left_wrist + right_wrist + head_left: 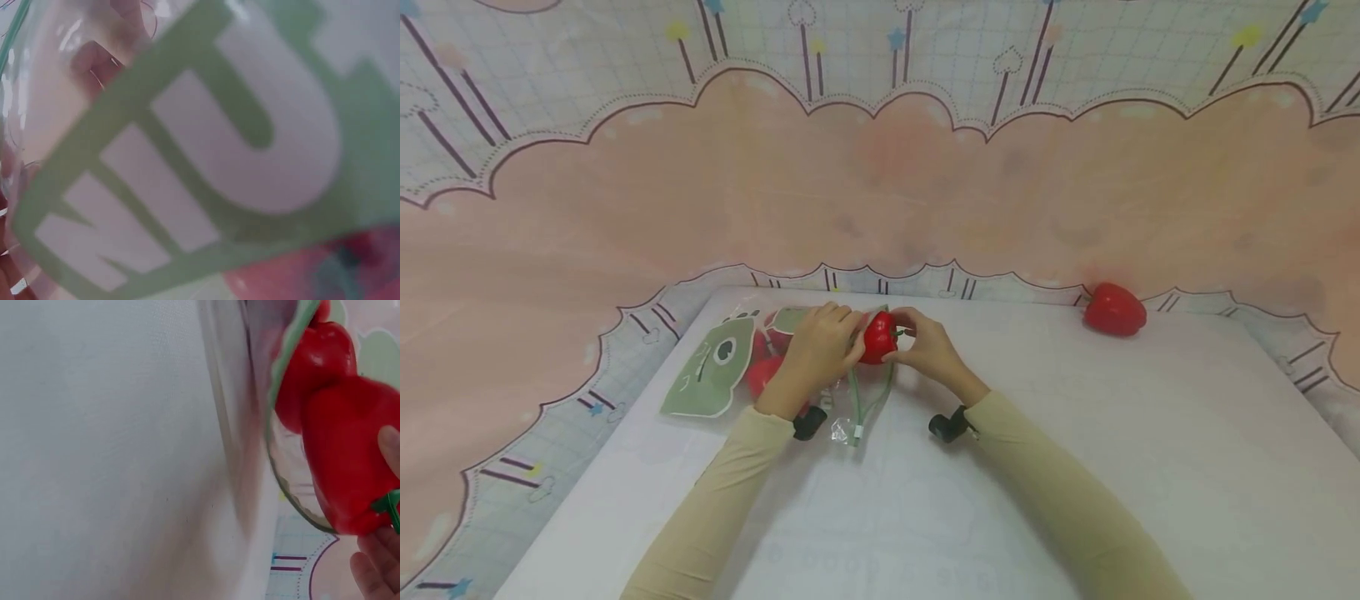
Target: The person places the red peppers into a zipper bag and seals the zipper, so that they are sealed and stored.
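Note:
A clear zip bag (707, 379) with green print lies on the table, its green-edged mouth (273, 419) spread and facing right. My right hand (936, 346) holds a red bell pepper (877, 340) by its stem end, with the body at the bag's mouth. Other red peppers (763, 372) are inside the bag; one of them (322, 356) touches the held pepper in the right wrist view. My left hand (822, 346) grips the bag near its opening. White lettering (194, 156) on the bag fills much of the left wrist view and partly hides the left fingers.
Another red pepper (1114, 310) lies at the back right of the white table (1075, 417). A patterned cloth (925, 192) hangs behind the table. Each wrist carries a small black camera (949, 425).

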### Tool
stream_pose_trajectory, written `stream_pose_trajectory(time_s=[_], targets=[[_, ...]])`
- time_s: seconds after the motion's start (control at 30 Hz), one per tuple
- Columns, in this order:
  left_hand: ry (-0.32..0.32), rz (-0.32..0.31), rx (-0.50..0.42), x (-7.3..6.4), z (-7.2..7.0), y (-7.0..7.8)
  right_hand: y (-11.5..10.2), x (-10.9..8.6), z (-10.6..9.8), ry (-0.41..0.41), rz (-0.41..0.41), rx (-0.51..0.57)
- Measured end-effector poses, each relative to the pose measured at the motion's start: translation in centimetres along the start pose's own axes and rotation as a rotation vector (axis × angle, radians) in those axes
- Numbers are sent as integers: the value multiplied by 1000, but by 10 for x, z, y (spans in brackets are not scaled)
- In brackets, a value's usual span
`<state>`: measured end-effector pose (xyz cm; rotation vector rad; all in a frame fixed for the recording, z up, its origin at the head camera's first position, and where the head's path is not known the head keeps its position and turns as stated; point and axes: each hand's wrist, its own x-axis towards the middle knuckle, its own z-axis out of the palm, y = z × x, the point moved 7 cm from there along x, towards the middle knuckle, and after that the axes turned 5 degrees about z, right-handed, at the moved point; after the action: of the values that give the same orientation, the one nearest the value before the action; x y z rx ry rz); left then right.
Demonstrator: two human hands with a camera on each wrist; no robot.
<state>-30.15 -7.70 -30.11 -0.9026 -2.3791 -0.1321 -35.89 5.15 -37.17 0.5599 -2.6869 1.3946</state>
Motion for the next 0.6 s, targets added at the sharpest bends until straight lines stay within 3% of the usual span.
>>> stream_pose_trajectory(time_s=[0.6], targets=[[47, 45, 12, 3, -3, 7, -4, 9, 10, 94, 5, -47]])
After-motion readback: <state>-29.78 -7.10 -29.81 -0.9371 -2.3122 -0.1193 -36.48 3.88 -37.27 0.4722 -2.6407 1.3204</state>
